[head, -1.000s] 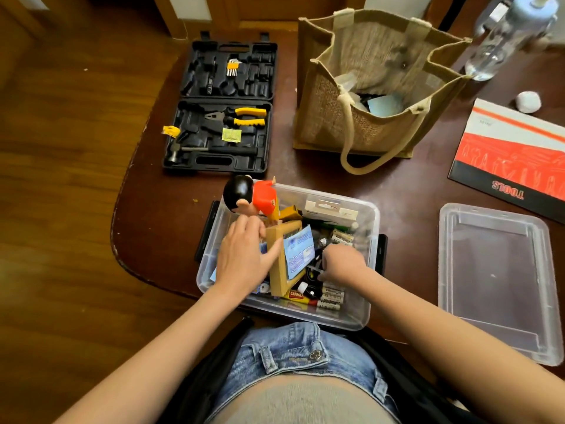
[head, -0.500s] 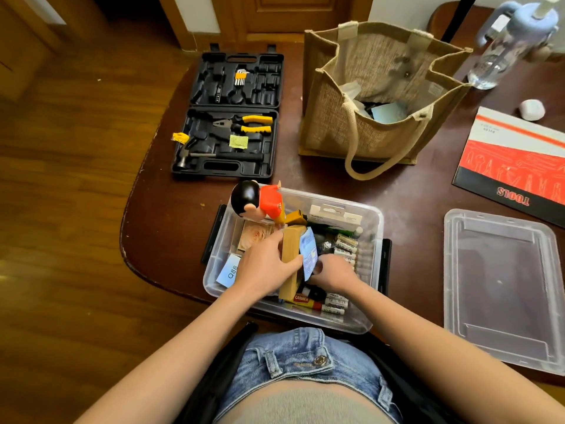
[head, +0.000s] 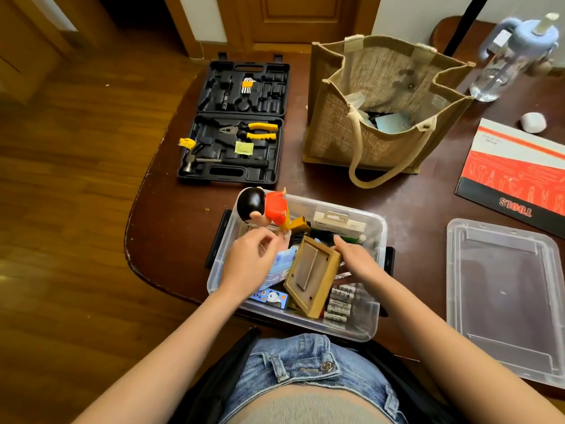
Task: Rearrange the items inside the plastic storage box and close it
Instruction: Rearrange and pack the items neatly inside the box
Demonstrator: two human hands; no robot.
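Clear plastic storage box [head: 371, 327], our landmark, sits uncovered on the near edge of the dark brown wooden worktop [head: 171, 228], right in front of us. Its clear plastic lid [head: 501, 301] lies flat on the worktop to the right of the box, apart from it. Behind the box to the left lies an open black plastic tool case [head: 235, 123] holding yellow-handled pliers [head: 253, 131] and a hammer [head: 198, 163]. Behind the box to the right stands an open tan jute tote bag [head: 385, 117] with papers inside. Further right of the bag stands a clear bottle with a pale blue cap [head: 513, 56]; a red and black booklet marked TOOLS [head: 516, 175] lies behind the lid.

A toy figure with a black head and orange top [head: 263, 208] sticks up above the box's far left corner, higher than the rim. Inside we also see a white hang-tab package [head: 339, 223] along the far wall, a row of batteries [head: 341, 304] near the front right, and a blue card with a panda [head: 270, 298] at the front left.

Our right hand [head: 356, 258] grips the far edge of a tan wooden picture frame [head: 312, 275], which lies tilted, back side up, across the box's middle. Our left hand [head: 250, 264] hovers over the box's left half, fingers curled; we cannot tell whether it holds anything.
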